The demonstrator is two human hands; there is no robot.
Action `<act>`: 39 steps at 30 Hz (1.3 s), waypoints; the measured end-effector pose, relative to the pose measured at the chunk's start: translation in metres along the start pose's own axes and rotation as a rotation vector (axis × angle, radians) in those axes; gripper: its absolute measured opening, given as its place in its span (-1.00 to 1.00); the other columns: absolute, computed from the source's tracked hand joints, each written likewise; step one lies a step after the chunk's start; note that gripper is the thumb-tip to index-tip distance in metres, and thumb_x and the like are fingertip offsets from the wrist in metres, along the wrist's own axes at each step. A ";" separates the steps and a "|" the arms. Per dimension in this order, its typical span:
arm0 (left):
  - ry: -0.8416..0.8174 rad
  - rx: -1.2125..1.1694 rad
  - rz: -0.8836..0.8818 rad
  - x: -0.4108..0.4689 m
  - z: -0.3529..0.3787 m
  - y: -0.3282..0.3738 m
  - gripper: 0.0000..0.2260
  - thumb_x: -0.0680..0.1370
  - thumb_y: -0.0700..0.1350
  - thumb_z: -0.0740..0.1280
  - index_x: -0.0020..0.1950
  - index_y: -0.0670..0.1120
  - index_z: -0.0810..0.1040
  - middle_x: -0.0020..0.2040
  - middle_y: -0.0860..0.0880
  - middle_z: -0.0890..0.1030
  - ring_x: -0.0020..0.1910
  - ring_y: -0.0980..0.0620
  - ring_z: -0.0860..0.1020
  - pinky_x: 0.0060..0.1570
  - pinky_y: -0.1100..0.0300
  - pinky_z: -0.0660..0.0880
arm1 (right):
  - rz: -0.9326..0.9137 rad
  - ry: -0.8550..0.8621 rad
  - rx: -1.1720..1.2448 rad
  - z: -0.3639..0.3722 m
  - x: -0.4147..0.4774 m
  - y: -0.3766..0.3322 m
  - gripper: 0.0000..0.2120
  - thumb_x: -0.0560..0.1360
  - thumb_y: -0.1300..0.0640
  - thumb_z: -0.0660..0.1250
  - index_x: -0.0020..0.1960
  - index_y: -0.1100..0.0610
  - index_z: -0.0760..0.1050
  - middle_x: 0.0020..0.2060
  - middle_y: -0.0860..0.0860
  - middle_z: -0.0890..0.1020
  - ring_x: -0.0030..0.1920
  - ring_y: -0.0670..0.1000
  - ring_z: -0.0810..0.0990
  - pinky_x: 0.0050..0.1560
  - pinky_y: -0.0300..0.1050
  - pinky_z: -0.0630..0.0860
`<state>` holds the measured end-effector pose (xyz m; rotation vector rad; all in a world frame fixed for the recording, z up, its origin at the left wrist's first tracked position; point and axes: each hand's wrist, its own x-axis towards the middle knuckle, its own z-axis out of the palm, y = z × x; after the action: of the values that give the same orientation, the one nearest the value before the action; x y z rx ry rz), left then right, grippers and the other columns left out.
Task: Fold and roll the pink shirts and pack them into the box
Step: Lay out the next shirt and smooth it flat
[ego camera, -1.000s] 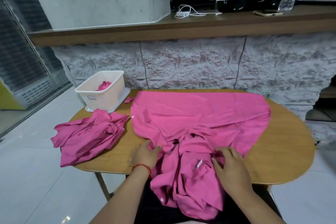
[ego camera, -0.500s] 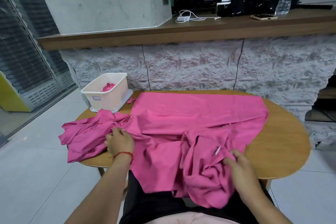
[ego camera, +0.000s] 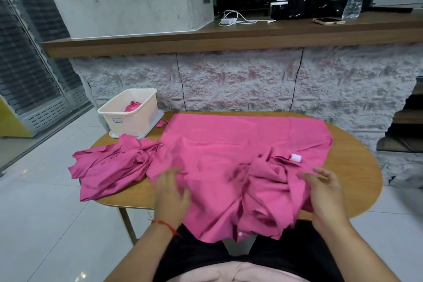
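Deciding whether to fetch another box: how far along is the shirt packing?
Done: a pink bundle, apparently one rolled shirt, sits in the white box. In hand: a spread shirt lies on the table, bunched at its near right; the left hand rests on it, the right hand is open beside the bunch. Left: folding, rolling and packing it, then the crumpled shirt at the table's left.

Fingers point(ego camera: 168, 174) of L hand point(ego camera: 170, 194) motion-blurred; box point(ego camera: 139, 121) label point(ego camera: 118, 120) txt illegible.
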<state>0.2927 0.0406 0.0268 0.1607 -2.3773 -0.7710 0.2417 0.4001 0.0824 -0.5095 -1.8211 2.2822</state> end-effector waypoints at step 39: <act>-0.315 -1.413 -0.928 0.071 -0.063 0.031 -0.67 0.66 -0.14 0.20 -0.08 -0.16 0.76 -0.13 -0.13 0.71 -0.20 -0.07 0.72 -0.22 0.11 0.65 | 0.045 -0.034 0.573 0.006 0.053 -0.082 -0.64 0.69 0.08 0.17 0.10 0.21 0.72 -0.03 0.17 0.71 0.14 0.20 0.70 0.20 -0.05 0.62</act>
<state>0.2767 0.0142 0.1217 0.5433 -1.3363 -2.7960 0.1844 0.4322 0.1548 -0.4115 -1.0834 2.6899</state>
